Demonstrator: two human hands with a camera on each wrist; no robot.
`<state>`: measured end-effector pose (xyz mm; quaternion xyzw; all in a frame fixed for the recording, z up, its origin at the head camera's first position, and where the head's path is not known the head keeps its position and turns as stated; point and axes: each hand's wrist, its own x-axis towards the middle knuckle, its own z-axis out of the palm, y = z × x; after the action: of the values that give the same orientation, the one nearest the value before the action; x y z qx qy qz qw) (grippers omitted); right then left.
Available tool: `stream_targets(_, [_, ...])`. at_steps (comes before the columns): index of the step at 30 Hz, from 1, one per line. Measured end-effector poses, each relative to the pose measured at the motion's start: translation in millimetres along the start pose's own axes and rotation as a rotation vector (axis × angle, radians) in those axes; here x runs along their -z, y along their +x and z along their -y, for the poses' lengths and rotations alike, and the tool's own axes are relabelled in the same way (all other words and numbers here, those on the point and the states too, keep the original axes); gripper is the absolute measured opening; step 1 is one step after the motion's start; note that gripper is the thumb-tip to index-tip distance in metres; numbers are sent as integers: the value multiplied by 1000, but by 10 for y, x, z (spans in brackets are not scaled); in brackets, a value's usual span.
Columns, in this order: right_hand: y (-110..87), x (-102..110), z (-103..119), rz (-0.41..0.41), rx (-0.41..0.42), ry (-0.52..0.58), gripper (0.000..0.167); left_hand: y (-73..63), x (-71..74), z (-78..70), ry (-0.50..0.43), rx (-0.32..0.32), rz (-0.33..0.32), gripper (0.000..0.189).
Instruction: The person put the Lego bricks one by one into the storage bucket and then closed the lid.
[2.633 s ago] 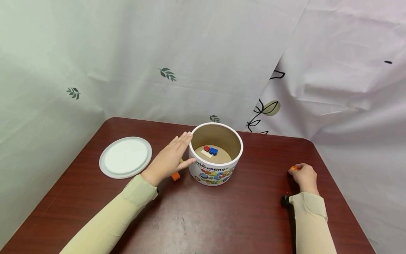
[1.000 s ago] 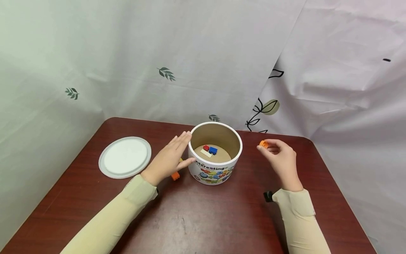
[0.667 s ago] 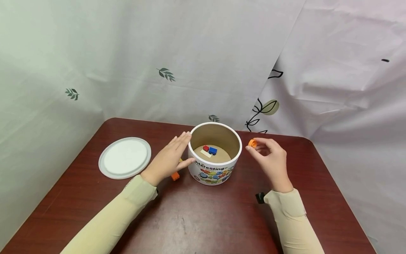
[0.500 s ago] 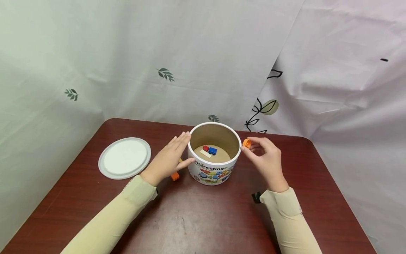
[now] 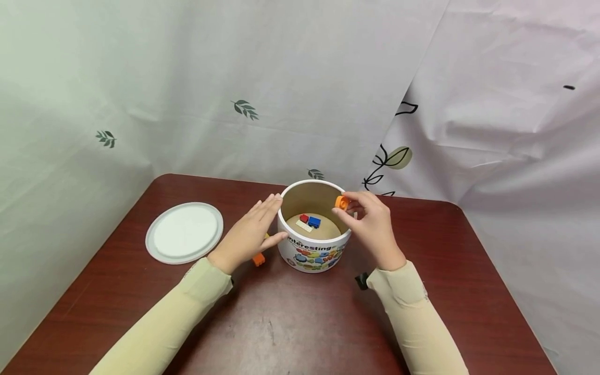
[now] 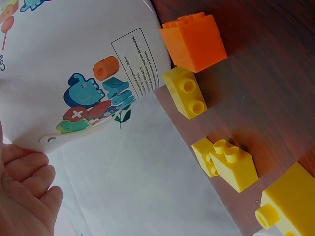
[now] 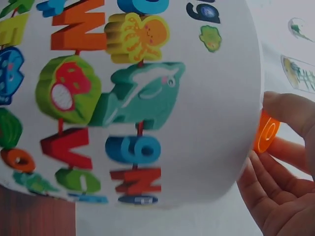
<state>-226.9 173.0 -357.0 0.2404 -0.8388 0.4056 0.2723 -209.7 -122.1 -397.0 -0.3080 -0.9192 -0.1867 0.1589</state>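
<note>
A white printed tub [image 5: 292,252] stands open-topped on the table, with a red block [image 5: 304,218], a blue block [image 5: 314,222] and a white strip [image 5: 304,226] on its floor. My left hand [image 5: 246,237] rests against the tub's left side, fingers straight, fingertips at the rim. Between thumb and fingers, my right hand [image 5: 372,226] pinches a round orange block [image 5: 341,202] over the tub's right rim. The right wrist view shows this orange block [image 7: 267,132] partly hidden behind the tub wall.
Beside the tub, partly under my left hand in the head view, lie an orange brick [image 6: 197,44] and several yellow bricks [image 6: 234,167]. A round white lid [image 5: 185,233] lies flat at the table's left. A pale curtain [image 5: 290,104] hangs behind the table.
My right hand has lifted the round orange block from the table's right side and carried it left to above the tub's rim. My left hand stays where it was.
</note>
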Motion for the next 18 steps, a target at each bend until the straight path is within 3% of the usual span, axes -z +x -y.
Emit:
stream_targets(5, [133, -71, -6, 112, 20, -32, 40, 0, -10, 2, -5, 1, 2, 80])
stream_targets(12, [289, -134, -12, 354, -18, -162, 39, -17, -19, 6, -7, 9, 3, 80])
stream_targets(18, [370, -168, -23, 388, 17, -282, 39, -8, -13, 3, -7, 3, -5, 81])
